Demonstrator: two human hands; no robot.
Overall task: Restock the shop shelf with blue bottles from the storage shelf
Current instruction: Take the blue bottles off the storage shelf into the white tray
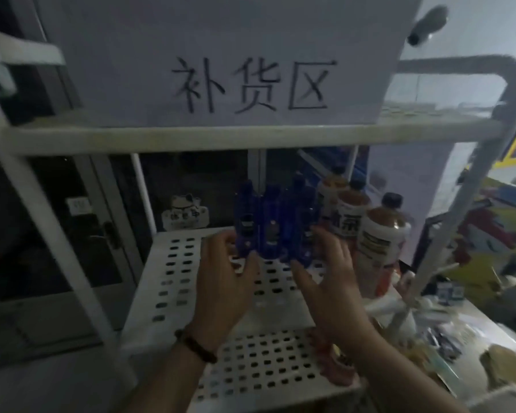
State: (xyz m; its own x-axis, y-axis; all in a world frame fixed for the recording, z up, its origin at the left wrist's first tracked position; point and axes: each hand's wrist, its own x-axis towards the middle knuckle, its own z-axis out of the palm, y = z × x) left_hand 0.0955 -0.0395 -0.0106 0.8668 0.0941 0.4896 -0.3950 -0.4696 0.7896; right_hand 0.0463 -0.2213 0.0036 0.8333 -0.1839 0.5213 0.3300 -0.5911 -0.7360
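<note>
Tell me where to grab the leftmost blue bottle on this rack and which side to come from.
Probably its lower body, around the dark label, coming from the front-left. The leftmost blue bottle stands upright with bare shelf to its left, while other blue bottles crowd its right, so fingers can wrap round only from that open side.

Blue bottles (270, 222) on perforated shelf (176, 263), left hand (224, 269) curled round one, right hand (331, 275) flat alongside.

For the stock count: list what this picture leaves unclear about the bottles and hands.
Head view:
blue bottles: number unclear; dark, blurred, overlapping.
left hand: fingertips blurred against bottles; grip uncertain.
right hand: contact with bottles lost in blur.
orange bottles: labels too blurred to read.
</note>
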